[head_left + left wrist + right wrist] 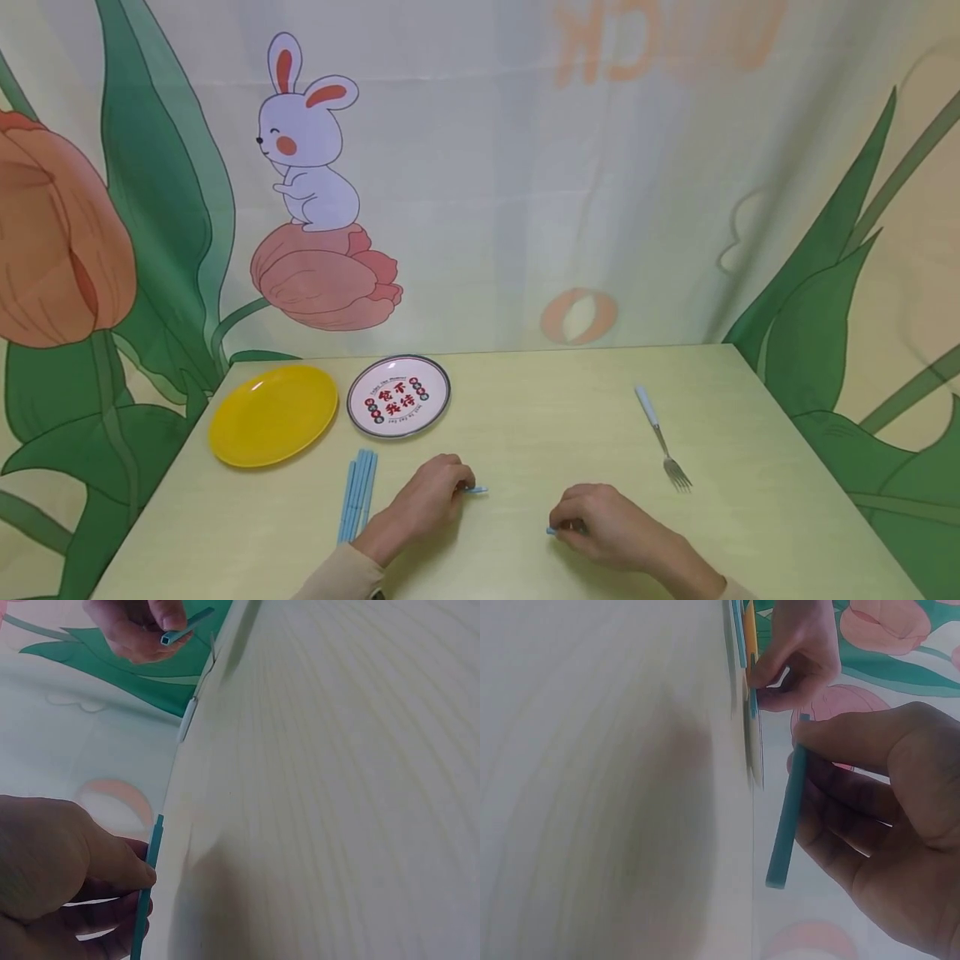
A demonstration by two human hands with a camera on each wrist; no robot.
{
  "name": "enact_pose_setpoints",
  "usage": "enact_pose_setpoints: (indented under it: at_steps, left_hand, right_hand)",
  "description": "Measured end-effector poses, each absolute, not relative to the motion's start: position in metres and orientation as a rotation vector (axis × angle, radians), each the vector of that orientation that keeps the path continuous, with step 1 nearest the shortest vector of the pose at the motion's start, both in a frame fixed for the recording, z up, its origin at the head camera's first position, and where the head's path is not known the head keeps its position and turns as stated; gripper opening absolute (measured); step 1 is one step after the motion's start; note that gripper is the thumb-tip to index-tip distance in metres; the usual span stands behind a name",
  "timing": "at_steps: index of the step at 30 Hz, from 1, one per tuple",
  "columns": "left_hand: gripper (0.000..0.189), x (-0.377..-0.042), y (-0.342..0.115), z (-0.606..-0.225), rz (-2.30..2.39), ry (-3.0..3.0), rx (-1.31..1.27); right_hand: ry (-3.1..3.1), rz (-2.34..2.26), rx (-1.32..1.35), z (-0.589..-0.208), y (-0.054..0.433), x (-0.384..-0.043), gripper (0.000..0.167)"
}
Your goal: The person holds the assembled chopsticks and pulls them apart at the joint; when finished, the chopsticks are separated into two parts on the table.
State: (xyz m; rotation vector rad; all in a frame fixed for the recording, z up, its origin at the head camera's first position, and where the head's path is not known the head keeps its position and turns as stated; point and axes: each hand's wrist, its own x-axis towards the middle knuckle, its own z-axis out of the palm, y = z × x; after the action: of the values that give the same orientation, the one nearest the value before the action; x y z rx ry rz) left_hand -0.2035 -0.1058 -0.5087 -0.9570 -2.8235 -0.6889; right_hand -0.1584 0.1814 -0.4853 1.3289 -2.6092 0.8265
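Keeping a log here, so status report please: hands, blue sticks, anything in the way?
Left hand: pinching one blue stick. Right hand: pinching another blue stick. Sticks apart; fork beyond right hand, not between them.

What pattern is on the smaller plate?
Red characters on a white plate with dark rim; best in the head view.

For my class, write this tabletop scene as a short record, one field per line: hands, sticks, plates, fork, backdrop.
Left hand: pinches a blue stick
Right hand: pinches another blue stick
Contact: the held sticks are apart
Loose sticks: blue, side by side on the table, left of the left hand
Yellow plate: on the table's left side
White plate: red print, just right of the yellow plate
Fork: pale handle, beyond and right of the right hand
Backdrop: printed rabbit
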Motion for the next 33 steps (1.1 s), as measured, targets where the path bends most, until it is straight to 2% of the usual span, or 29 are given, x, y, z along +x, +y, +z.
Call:
enact_pose_setpoints:
  at_steps: [33]
  left_hand:
    - [0.017, -0.2081, -0.1021, -0.5138, -0.708, -2.815, -1.013]
  right_hand:
    - [-2.609, 0.791, 1.412, -0.4938, 0.1800, -0.1588, 0.009]
